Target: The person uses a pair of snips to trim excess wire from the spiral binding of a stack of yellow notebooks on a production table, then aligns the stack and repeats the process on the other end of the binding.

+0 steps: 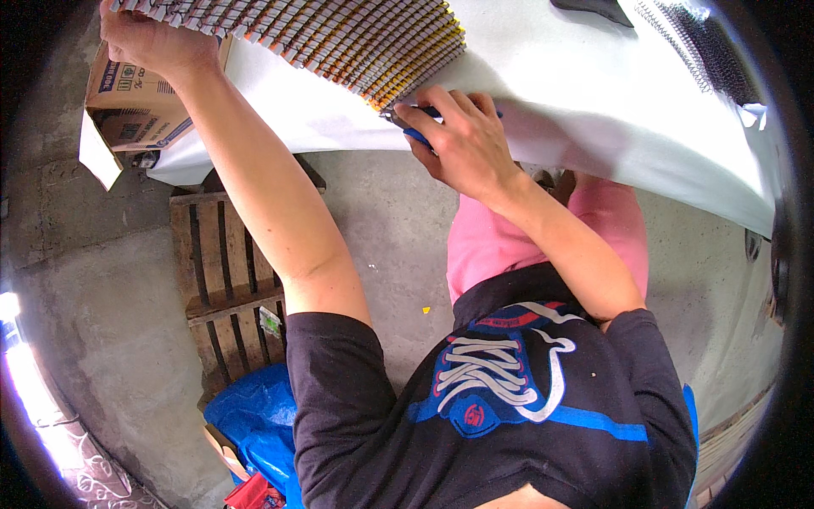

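A woven sheet point(339, 42) of small grey, orange and yellow folded strips linked in rows lies across the white-covered table point(543, 76). My left hand point(157, 42) is closed at its far left end, fingers curled at the edge and partly cut off by the picture's rim. At the sheet's near corner, my right hand point(466, 140) is closed around blue-handled pliers point(414, 135). The pliers' metal jaws meet that corner; whether they grip a strip cannot be made out.
A cardboard box point(140, 106) stands left of the table. Below it are a wooden crate point(229, 254) and a blue plastic bag point(254, 416) on the concrete floor point(398, 229). A black mesh piece point(708, 59) lies on the table at the far right.
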`<state>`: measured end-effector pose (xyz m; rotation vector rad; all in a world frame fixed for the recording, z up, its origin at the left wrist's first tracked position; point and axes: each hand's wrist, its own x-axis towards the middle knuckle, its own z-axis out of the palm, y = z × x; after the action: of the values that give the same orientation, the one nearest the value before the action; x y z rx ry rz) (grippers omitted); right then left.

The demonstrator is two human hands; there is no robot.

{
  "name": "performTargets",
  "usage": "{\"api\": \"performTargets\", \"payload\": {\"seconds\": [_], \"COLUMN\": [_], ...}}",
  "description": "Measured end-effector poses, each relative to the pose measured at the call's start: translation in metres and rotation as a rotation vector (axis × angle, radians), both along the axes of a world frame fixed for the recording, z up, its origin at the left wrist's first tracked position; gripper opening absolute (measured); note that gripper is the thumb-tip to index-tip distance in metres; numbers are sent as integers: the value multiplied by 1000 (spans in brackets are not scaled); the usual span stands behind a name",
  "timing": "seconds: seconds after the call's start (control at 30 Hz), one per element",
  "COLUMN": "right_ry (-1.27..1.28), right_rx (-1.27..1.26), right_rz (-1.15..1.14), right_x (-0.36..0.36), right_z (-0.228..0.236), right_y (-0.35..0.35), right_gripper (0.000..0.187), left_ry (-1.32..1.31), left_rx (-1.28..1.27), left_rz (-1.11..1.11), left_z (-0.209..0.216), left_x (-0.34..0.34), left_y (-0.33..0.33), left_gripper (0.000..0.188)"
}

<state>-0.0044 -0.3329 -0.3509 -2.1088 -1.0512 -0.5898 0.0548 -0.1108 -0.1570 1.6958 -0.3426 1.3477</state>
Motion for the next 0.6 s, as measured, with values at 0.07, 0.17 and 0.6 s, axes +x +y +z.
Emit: {"api": "performTargets", "payload": {"seconds": [0.07,0.17,0.6], "right_ry": [49,358,220], "right_rx": [1,77,0], "right_rz": [17,48,13], "right_x": [-1,-8,-9], "right_z": [-1,5,6], "right_y": [2,4,-6], "right_gripper": [26,26,28], "left_ry": [-54,-40,106], "left_rx": [143,122,-296], "left_rz": [65,-20,-219], "left_z": [-1,-1,4], "left_x": [-5,-4,15], "left_y": [-6,-1,37], "left_gripper": [35,36,51]}}
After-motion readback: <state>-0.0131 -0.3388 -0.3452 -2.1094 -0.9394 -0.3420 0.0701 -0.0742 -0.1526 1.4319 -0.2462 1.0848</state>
